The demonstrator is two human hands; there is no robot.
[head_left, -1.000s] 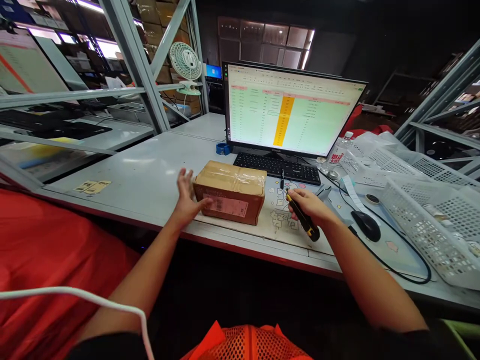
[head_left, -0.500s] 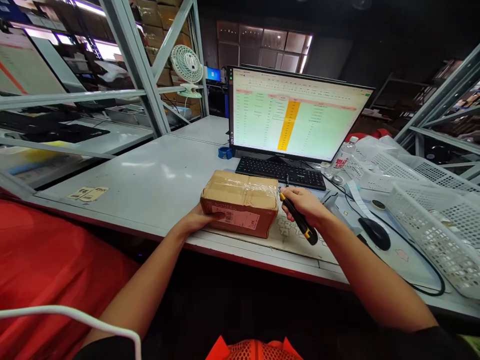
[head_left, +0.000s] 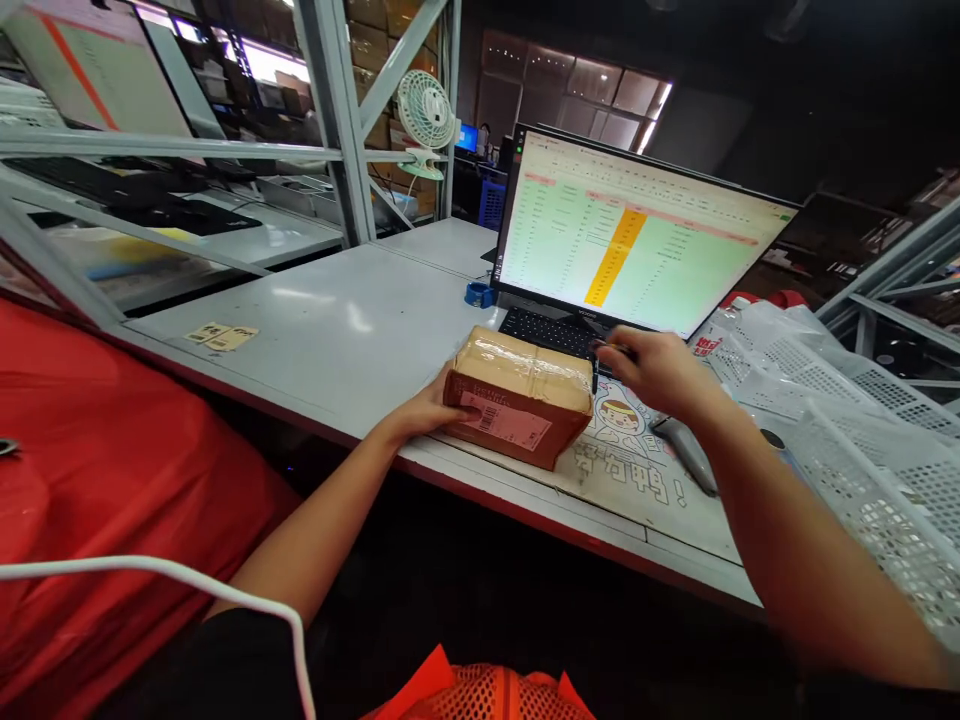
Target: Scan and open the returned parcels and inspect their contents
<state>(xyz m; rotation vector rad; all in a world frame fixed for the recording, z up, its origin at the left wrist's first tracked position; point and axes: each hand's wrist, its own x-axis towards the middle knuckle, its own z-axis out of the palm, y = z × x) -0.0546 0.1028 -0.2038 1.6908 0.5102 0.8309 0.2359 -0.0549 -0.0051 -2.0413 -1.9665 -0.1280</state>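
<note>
A taped cardboard box (head_left: 525, 375) with a pink barcode label on its front sits near the table's front edge. My left hand (head_left: 426, 410) grips its left end, thumb on the front face and the other fingers mostly hidden behind. Just beyond the box's right end, my right hand (head_left: 656, 368) is closed around a utility knife (head_left: 621, 348). Only a small dark and yellow part of the knife shows; its blade cannot be made out.
Behind the box stand a keyboard (head_left: 551, 330) and a monitor (head_left: 645, 230). A blue tape roll (head_left: 480, 294) lies to their left. White perforated baskets (head_left: 862, 480) line the right side. A grey scanner-like device (head_left: 686, 455) rests on a printed mat (head_left: 600, 465).
My right hand has lifted and moved away from me with the utility knife, past the box's right end. The left hand keeps hold of the box. The view has shifted left.
</note>
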